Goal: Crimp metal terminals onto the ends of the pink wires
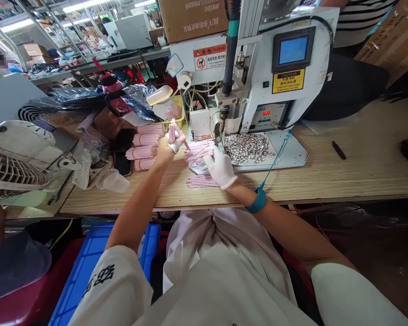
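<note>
My left hand (169, 144), bare but for white wrapping on a finger, is closed around a few thin pink wires (174, 131) that point upward. A white glove covers my right hand (221, 167); its thumb and fingers are pinched on the ends of pink wires at the front of the soldering machine (221, 122). More loose pink wires (200, 149) lie between the two hands, below the machine's tip. Just right of my gloved hand is a heap of small metallic parts (248, 148). A row of pink wires (204, 181) rests at the table's front.
Banded pink wire bundles (143, 153) are stacked at left. A lamp (159, 95) stands over them. A fan (17, 158), a plastic cup (114, 180) and a pink bottle (117, 93) sit further left. A teal wrist strap (257, 201) is corded to the machine base; a black pen (338, 150) lies right.
</note>
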`<state>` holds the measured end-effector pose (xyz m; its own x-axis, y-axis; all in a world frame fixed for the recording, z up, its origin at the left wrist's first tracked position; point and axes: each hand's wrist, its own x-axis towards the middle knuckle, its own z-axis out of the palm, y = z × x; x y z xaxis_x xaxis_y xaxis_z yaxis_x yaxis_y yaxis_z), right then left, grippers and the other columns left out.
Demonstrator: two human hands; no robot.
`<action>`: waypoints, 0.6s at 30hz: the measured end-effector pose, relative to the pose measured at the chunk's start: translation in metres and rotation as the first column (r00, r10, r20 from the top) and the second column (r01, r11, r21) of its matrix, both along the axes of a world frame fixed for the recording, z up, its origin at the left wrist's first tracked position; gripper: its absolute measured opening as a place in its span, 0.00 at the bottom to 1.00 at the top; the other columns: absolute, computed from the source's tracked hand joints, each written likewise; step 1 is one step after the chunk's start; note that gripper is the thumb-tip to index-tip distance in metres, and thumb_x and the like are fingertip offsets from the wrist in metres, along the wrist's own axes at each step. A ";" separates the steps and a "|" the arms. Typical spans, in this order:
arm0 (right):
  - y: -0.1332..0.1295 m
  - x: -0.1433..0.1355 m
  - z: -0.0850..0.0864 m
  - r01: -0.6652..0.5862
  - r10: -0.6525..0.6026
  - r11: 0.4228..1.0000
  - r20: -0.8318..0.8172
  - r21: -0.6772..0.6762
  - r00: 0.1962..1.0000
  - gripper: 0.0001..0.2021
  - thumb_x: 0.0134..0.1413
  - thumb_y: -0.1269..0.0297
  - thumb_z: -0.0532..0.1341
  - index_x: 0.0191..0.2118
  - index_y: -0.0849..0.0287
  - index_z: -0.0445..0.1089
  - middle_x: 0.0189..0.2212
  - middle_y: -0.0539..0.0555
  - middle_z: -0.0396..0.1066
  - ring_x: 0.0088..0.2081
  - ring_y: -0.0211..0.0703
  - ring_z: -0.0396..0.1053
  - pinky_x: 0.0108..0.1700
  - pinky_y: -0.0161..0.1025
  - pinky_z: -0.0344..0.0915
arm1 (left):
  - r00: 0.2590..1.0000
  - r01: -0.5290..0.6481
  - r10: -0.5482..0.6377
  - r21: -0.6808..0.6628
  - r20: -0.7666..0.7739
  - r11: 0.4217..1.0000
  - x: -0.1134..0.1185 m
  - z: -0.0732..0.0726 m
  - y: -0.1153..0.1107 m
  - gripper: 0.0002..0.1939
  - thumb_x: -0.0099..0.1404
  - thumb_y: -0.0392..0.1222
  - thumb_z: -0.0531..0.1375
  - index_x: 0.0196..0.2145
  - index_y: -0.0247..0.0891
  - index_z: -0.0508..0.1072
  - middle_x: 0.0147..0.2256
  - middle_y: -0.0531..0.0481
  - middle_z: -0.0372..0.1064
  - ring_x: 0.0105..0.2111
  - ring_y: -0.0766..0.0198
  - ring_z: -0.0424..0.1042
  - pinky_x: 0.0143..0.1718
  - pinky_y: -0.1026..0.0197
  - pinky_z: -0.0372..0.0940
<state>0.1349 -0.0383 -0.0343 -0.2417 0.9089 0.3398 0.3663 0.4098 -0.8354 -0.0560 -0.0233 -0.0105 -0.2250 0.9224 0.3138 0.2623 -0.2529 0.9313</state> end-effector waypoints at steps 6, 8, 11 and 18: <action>0.000 0.000 0.007 -0.052 0.055 0.995 -0.032 0.089 0.998 0.11 0.56 0.70 0.53 0.42 0.59 0.70 0.32 0.55 0.75 0.36 0.46 0.72 0.38 0.36 0.64 | 0.991 0.070 -0.069 -0.007 0.114 0.998 0.014 0.010 -0.014 0.17 0.54 0.50 0.64 0.21 0.37 0.62 0.14 0.60 0.48 0.14 0.75 0.44 0.15 0.67 0.39; 0.002 -0.001 0.013 -0.073 0.079 0.989 -0.038 0.132 0.996 0.10 0.58 0.67 0.54 0.42 0.60 0.70 0.32 0.55 0.74 0.35 0.46 0.71 0.38 0.37 0.64 | 0.991 0.102 -0.101 -0.008 0.090 0.995 0.025 0.012 -0.023 0.18 0.55 0.50 0.64 0.20 0.37 0.62 0.15 0.60 0.49 0.15 0.75 0.46 0.16 0.67 0.41; 0.004 -0.003 0.020 -0.138 0.140 0.983 -0.007 0.118 0.990 0.09 0.58 0.63 0.54 0.35 0.60 0.71 0.26 0.54 0.72 0.29 0.44 0.69 0.32 0.36 0.62 | 0.991 0.101 -0.101 0.004 0.092 0.995 0.041 0.013 -0.034 0.18 0.56 0.50 0.63 0.20 0.36 0.63 0.15 0.59 0.50 0.15 0.75 0.48 0.16 0.67 0.42; 0.002 0.004 0.025 -0.246 0.231 0.967 -0.189 -0.059 0.954 0.18 0.62 0.53 0.51 0.26 0.58 0.63 0.16 0.50 0.64 0.18 0.37 0.62 0.21 0.33 0.57 | 0.975 0.040 -0.051 0.057 0.214 0.998 0.058 0.015 -0.038 0.16 0.56 0.48 0.64 0.21 0.36 0.65 0.15 0.59 0.50 0.14 0.75 0.48 0.16 0.67 0.41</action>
<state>0.1386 -0.0367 -0.0090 -0.3971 0.8584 0.3248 0.1078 0.3950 -0.9123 0.0025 -0.0612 0.0041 -0.2509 0.9168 0.3106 0.0438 -0.3098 0.9498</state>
